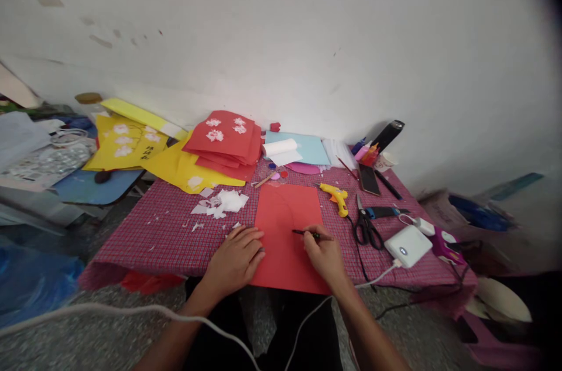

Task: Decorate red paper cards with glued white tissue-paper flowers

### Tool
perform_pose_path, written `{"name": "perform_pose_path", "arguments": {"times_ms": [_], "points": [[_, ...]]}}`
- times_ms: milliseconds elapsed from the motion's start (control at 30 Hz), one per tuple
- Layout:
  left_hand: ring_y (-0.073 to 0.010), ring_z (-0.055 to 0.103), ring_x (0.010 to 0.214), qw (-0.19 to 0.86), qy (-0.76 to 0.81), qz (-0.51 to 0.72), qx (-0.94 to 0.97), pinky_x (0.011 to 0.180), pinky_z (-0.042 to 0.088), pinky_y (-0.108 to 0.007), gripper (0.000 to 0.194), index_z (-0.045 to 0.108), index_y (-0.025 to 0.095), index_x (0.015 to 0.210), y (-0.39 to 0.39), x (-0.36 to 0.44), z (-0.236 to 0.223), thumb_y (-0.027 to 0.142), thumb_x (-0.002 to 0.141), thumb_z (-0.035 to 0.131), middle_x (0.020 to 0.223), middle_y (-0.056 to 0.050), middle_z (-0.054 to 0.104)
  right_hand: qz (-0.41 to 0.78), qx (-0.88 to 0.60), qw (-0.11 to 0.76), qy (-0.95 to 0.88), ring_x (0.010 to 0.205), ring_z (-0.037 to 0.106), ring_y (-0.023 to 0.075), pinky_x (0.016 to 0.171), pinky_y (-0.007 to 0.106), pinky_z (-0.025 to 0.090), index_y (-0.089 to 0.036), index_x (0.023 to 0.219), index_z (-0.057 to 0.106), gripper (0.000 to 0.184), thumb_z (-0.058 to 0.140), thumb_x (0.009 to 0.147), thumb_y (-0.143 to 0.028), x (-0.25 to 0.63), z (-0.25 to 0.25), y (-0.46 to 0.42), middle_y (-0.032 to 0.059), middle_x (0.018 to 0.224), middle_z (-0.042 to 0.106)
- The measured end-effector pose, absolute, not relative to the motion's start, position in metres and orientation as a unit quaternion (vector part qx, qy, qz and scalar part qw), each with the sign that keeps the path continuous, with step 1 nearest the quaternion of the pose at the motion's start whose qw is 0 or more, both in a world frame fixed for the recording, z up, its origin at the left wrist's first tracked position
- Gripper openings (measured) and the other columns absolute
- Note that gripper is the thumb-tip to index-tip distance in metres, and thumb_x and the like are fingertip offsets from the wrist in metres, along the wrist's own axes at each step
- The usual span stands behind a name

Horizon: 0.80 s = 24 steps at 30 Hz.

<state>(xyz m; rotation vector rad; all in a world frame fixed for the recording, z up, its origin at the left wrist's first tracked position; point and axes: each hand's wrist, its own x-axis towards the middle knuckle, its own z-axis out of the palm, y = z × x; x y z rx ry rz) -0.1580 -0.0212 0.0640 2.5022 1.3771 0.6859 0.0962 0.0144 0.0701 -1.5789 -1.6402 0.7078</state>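
Note:
A sheet of red paper (285, 213) lies on the checked tablecloth in front of me, with a faint curved line on its upper part. My right hand (324, 254) rests over the sheet's right side, its fingers closed around a slim dark pen or brush (302, 232) whose tip points left, just over the paper. I cannot tell whether the tip touches. My left hand (237, 257) lies flat at the sheet's left edge, fingers stretched out and holding nothing. White paper scraps (226, 202) are heaped beyond it.
Red sheets with white flowers (223, 140) are stacked behind, beside yellow paper (184, 163). To the right lie a yellow glue gun (337, 196), black scissors (366, 227), a phone (369, 179) and a white power bank (408, 246). Cables trail across the front.

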Motion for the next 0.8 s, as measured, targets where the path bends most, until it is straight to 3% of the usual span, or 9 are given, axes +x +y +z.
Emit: {"name": "perform_pose_path", "arguments": {"times_ms": [133,367,800], "points": [[-0.0230,0.055,0.126,0.097,0.464,0.235,0.849,0.117,0.032,-0.053,0.016,0.064,0.022,0.100,-0.021,-0.158,0.063,0.026,0.097,0.049,0.130,-0.005,0.065,0.292,-0.618,0.372,-0.628,0.057,0.062,0.0203,0.054,0.030,0.045,-0.018,0.086,0.066,0.020,0.052,0.087,-0.033,0.101,0.072,0.013,0.0035,0.068,0.068],[-0.0234,0.056,0.125,0.092,0.464,0.235,0.849,0.116,0.033,-0.053,0.016,0.065,0.022,0.100,-0.021,-0.158,0.063,0.025,0.097,0.050,0.129,-0.006,0.066,0.332,-0.570,0.449,-0.603,0.062,0.062,0.0196,0.055,0.028,0.046,-0.019,0.091,0.067,0.020,0.055,0.085,-0.034,0.100,0.081,0.050,0.0034,0.074,0.068],[-0.0229,0.056,0.125,0.103,0.466,0.246,0.843,0.116,0.034,-0.051,0.014,0.065,0.022,0.100,-0.021,-0.159,0.063,0.026,0.096,0.052,0.129,-0.004,0.066,0.294,-0.532,0.425,-0.671,0.068,0.060,0.0178,0.059,0.027,0.045,-0.017,0.088,0.071,0.022,0.052,0.081,-0.028,0.094,0.087,0.105,0.0040,0.078,0.069]]}}
